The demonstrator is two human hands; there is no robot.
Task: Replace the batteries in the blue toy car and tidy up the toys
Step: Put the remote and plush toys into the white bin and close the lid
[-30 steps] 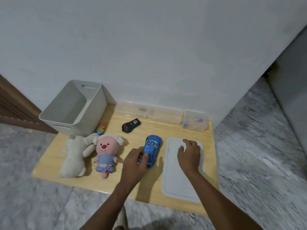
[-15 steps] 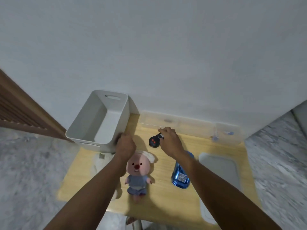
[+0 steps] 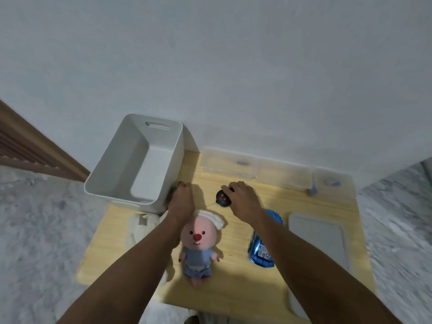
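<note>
curled fingers of the right hand [image 3: 243, 199] grip a black remote [image 3: 223, 198] with red buttons, half hidden under the palm; the left hand [image 3: 182, 198] curls over something dark beside the white bin [image 3: 163, 183], too hidden to tell what it holds. nearer, the right forearm covers part of the glossy blue toy car [image 3: 260, 252], lying on the pale wooden table [image 3: 233, 291] beside a soft pink plush [image 3: 198, 239]. a white plush [image 3: 138, 228] is mostly hidden. blurred clear boxes [image 3: 254, 168] line the plain wall.
</note>
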